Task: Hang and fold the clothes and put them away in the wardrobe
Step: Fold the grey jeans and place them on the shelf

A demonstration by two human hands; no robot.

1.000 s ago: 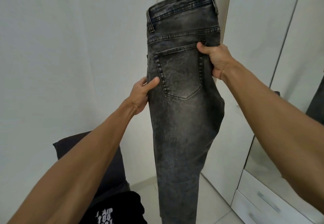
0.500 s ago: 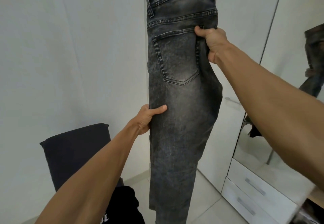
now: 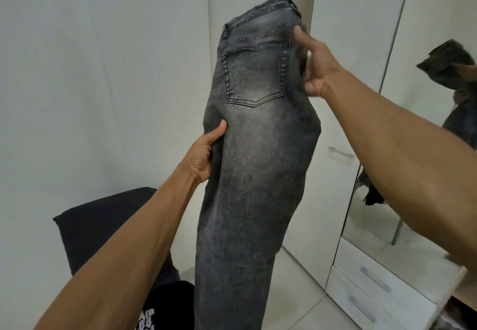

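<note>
nearest, at the bottom edge of the view, a black garment with white print (image 3: 152, 316) lies just beside a black padded cushion (image 3: 103, 221). both sit low on the left, under the left forearm. pale floor tiles (image 3: 296, 291) show bare between the cushion and the white wardrobe (image 3: 335, 45) on the right. two white drawers with grey bar handles (image 3: 374, 288) fill the lower right corner.

in the middle, the grey-black washed denim jeans (image 3: 258, 161) are held upright and folded lengthwise. the back pocket faces the camera, the waistband is on top, and the legs run out of the bottom edge. the left hand (image 3: 204, 156) grips the left edge below the pocket, thumb on the front and fingers curled behind. the right hand (image 3: 317, 71) is at the right edge, level with the pocket. one finger lies straight up along the denim and the others are blurred at the fold, so i cannot tell whether it pinches.

left of the jeans is the plain white wall (image 3: 90, 71). behind their right edge is a wardrobe door, and farther right a mirror door (image 3: 426, 174) reflects dark cloth.
</note>
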